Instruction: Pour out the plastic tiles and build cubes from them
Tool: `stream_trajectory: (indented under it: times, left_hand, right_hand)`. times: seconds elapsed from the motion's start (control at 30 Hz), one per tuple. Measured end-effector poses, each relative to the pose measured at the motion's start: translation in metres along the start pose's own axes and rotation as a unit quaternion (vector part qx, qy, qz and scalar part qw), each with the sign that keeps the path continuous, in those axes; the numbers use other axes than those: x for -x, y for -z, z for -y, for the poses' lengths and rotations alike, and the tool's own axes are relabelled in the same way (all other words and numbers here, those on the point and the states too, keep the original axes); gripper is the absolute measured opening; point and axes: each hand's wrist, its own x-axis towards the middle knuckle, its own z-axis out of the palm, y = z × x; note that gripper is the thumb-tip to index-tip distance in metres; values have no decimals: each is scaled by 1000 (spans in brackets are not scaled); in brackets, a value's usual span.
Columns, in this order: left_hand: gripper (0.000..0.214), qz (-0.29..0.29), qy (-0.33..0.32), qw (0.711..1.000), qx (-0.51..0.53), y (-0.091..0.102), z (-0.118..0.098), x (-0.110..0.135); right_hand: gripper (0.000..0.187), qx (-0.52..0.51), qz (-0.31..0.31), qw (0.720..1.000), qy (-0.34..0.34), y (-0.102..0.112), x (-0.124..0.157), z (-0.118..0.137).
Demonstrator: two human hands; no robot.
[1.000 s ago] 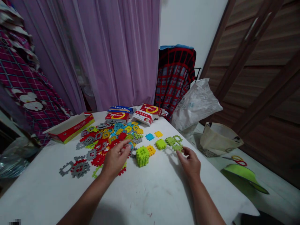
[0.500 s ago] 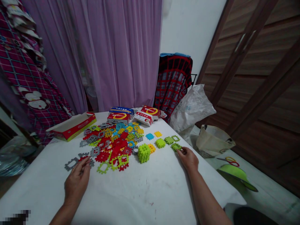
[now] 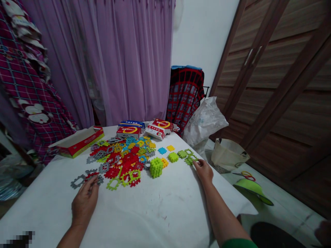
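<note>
At the right side of the table, my right hand [image 3: 204, 170] pinches the edge of a green interlocking plastic piece [image 3: 190, 160]. It lies against other green pieces [image 3: 182, 154], one of them an open frame. My left hand [image 3: 86, 201] rests on the table at the left, fingers loosely bent and touching the edge of grey and red pieces; I see nothing held in it. A grey frame piece [image 3: 77, 181] lies just beyond its fingers. Between the hands stand a stack of green pieces [image 3: 156, 167] and a large mixed pile of pieces [image 3: 126, 160].
An opened red box [image 3: 80, 143] lies at the back left. Several small cartons [image 3: 129, 131] stand at the back edge. Single blue [image 3: 162, 150] and yellow [image 3: 170, 147] pieces lie near the green ones. Right of the table are a plastic bag [image 3: 204, 122], a cloth bag [image 3: 229, 155] and scissors [image 3: 247, 175].
The view has turned slightly to the right. My right hand has brought the green piece up against the neighbouring green pieces. My left hand stays in nearly the same place.
</note>
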Motion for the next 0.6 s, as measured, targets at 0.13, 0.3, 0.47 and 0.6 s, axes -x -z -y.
stream_trajectory:
  times: [0.13,0.3,0.47,0.6]
  left_hand:
    - [40,3,16,1000,3,1,0,0]
    - [44,14,42,999,23,2,3,-1]
    - [44,15,54,998,0,2,6,0]
    - [45,15,61,998,9,1,6,-1]
  right_hand:
    - [45,4,5,1000,-19,-4,-17,4]
    - [45,16,28,999,-12,-11,-38,13]
    - [45,45,54,998,-5,-15,-50,16]
    - [45,71,68,995,-2,-17,-54,15]
